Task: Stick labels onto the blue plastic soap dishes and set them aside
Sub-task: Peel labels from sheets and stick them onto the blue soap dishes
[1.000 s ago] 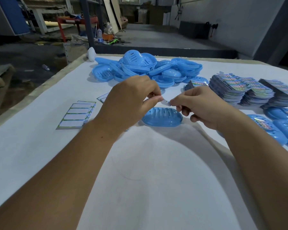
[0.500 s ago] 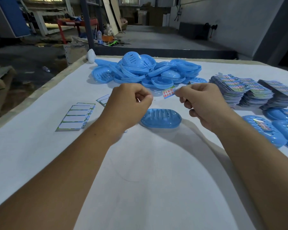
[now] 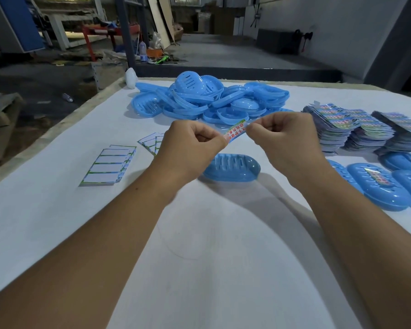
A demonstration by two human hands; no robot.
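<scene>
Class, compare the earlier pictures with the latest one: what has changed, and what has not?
The label, earlier pinched by the right hand alone, is now stretched between it and the left hand, above the dish. The soap dish and backing sheets stayed put.

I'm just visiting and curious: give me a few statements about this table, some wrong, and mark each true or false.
1. Both hands, left hand and right hand, pinch one label. True.
2. The soap dish below the hands already carries a label. False: it is bare.
3. Labelled dishes lie at the right. True.
4. The unlabelled dish pile sits nearest the person. False: it lies at the far side.
</scene>
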